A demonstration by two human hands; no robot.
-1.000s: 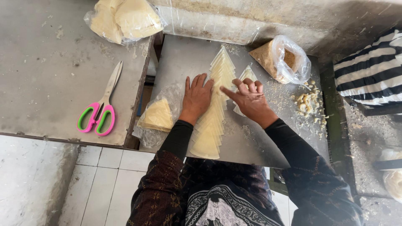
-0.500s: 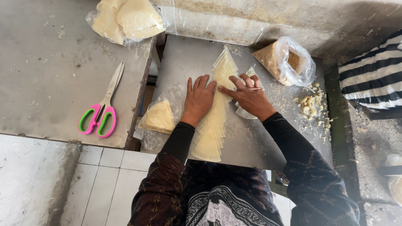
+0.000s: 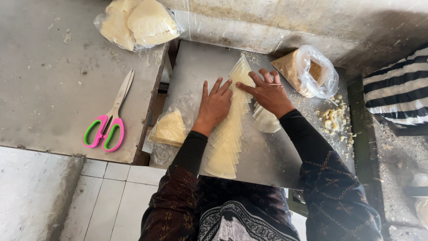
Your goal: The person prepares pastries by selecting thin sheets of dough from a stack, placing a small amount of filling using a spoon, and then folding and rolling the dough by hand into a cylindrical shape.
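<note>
Mid-tray (image 3: 272,165): left hand (image 3: 216,105) and right hand (image 3: 267,93) pressed open-palmed on thin, limp, tear-prone wrappers (image 3: 227,138); lift by edges.

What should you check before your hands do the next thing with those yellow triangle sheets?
1. Left hand flat on the fanned row of triangular sheets: ok, palm down on it.
2. Right hand at the top end of the row: ok, fingers touching the upper sheets.
3. Row lying wholly on the metal board: ok, though its lowest sheet sits close to the near edge.
4. Small spare stack of sheets within reach: ok, just under the right wrist.
5. Open bag of brown crumbs upright: cannot tell, it slumps sideways.
6. Scissors out of the way: ok, on the other table.
</note>
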